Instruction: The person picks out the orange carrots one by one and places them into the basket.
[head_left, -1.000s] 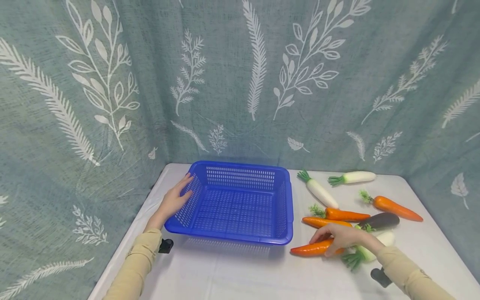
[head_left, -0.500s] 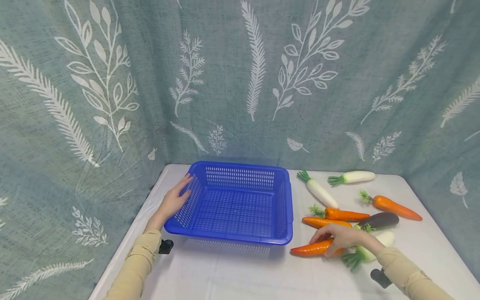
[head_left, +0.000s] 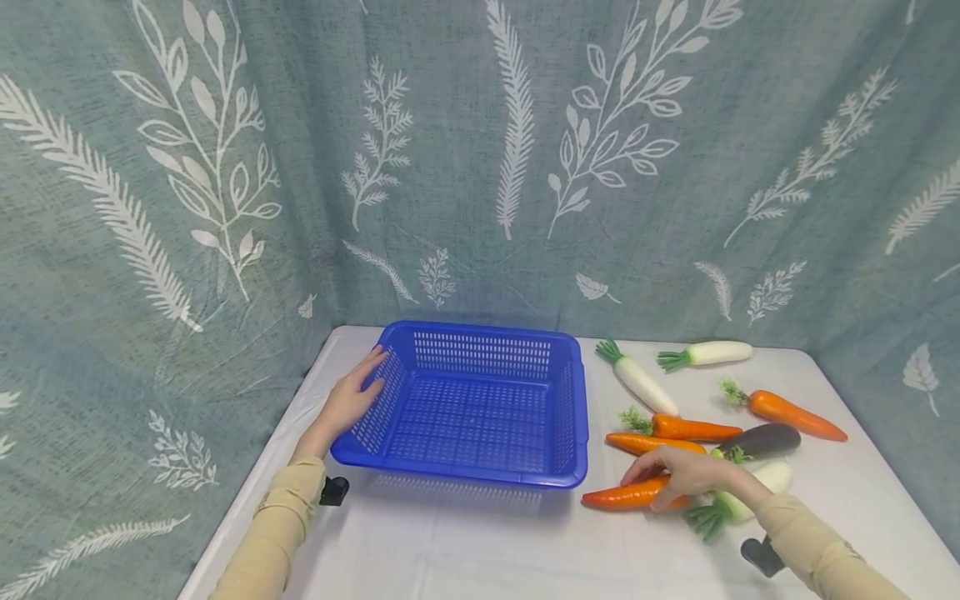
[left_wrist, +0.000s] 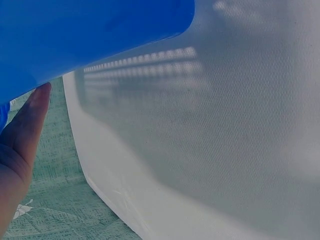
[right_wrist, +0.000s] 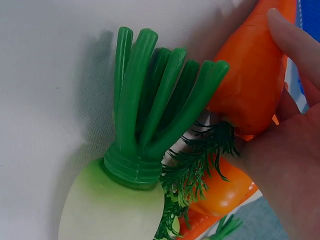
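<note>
In the head view, my left hand (head_left: 351,402) lies at the left rim of the blue plastic basket (head_left: 459,478), its fingers extended. The left wrist view shows one straight digit with its tip at the edge of the basket (left_wrist: 90,30). My right hand (head_left: 693,471) holds an orange carrot (head_left: 618,497) near its thick end, thumb on one side and fingers on the other. From the right wrist, the gripped carrot (right_wrist: 250,70) shows dark green fronds at its top. Close beside it lies a white radish (right_wrist: 112,210) with thick green stalks.
Behind the right hand lie two more carrots (head_left: 693,428) (head_left: 648,443) and a dark eggplant (head_left: 768,441). Farther back are two white radishes (head_left: 645,387) (head_left: 720,353), with another carrot (head_left: 795,412) at the right. A patterned green curtain (head_left: 465,167) hangs behind the white table (head_left: 450,550).
</note>
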